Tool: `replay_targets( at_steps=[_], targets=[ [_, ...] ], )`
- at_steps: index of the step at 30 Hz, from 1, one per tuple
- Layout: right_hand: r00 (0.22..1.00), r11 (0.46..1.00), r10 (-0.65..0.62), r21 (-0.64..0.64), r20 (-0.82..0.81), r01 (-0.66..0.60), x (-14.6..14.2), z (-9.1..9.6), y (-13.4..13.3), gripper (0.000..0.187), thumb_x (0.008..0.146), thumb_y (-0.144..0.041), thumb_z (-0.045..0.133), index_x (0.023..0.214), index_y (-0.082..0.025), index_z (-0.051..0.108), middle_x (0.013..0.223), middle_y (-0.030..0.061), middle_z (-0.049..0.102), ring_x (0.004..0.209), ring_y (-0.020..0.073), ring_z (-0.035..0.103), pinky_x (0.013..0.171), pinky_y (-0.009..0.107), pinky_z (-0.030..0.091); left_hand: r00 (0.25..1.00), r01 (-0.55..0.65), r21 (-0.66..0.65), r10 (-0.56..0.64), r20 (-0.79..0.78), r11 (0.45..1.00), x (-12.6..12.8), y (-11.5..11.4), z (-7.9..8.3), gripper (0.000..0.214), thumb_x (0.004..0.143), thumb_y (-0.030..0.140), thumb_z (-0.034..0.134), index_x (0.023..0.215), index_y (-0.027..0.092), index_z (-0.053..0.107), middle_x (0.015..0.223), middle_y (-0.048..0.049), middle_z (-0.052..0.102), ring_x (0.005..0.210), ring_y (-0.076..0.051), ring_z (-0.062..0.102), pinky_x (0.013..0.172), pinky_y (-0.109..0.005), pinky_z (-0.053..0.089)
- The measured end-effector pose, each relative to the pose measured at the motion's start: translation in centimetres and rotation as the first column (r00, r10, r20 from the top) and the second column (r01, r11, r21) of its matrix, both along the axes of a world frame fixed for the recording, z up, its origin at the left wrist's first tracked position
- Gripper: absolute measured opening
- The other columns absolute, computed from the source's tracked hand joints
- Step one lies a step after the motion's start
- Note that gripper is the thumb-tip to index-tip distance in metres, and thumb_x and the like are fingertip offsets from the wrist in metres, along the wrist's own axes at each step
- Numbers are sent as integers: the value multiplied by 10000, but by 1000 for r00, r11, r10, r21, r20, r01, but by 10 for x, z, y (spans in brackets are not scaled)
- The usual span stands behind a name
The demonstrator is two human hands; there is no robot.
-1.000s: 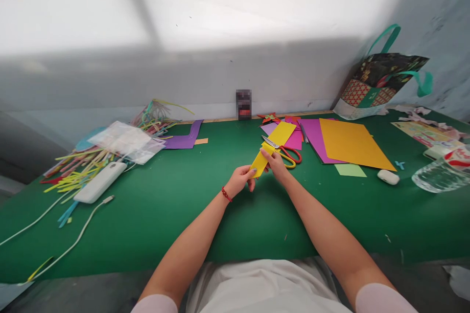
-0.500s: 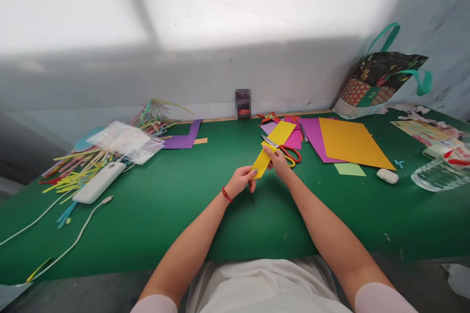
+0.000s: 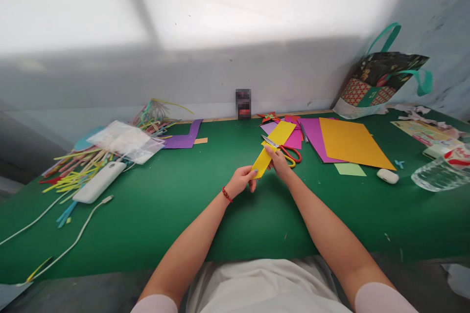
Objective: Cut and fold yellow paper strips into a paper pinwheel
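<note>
Both hands grip a narrow yellow strip of paper [image 3: 261,162] above the green table. My left hand [image 3: 241,180], with a red bracelet at the wrist, pinches its lower end between thumb and fingers. Near the upper end, my right hand [image 3: 278,160] is closed on the strip, thumb on top. Scissors [image 3: 288,153] with red and yellow handles lie just beyond my right hand, blades pointing left. Under the blades is another yellow piece of paper [image 3: 283,132], resting on pink and lilac sheets. The fingers beneath the strip are partly hidden.
Orange [image 3: 356,142] and purple sheets lie to the right, near a white case [image 3: 387,176] and a clear bottle [image 3: 440,173]. A patterned bag [image 3: 370,85] stands at the back right. Leftward are paper strips, a plastic sleeve [image 3: 127,141], a white power bank [image 3: 99,183] and a cable.
</note>
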State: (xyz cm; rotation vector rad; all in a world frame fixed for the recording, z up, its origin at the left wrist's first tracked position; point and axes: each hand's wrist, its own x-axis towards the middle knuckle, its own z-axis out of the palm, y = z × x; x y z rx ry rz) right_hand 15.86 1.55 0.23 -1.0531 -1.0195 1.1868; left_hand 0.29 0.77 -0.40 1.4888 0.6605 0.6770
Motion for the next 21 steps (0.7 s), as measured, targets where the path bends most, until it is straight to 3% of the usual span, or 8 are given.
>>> replay_targets(
  at_steps=[6, 17, 21],
  targets=[
    [998, 999, 47, -25, -35, -48, -1, -2, 0, 458, 610, -615, 623, 597, -188, 459, 451, -43, 459, 358, 72, 393, 321, 210, 289, 1000, 3, -7, -3, -5, 1000, 1, 0, -1, 429, 715, 575, 542, 693, 148, 514, 391, 43, 506, 309, -82, 454, 396, -204, 328],
    [997, 997, 82, -3, 0, -82, 0, -4, 1, 426, 651, -583, 610, 591, -189, 459, 456, -44, 439, 354, 70, 371, 325, 219, 288, 1000, -4, -10, 4, -11, 1000, -1, 0, 0, 416, 720, 563, 547, 695, 149, 515, 405, 36, 517, 321, -90, 469, 400, -209, 341],
    [944, 951, 310, -42, 117, -307, -3, 0, -6, 447, 689, -562, 601, 518, -187, 430, 395, -69, 353, 354, 64, 360, 354, 214, 296, 999, -39, -7, 40, 15, 999, -1, 1, 1, 427, 721, 571, 550, 713, 146, 519, 413, 35, 518, 333, -96, 478, 408, -216, 362]
  ],
)
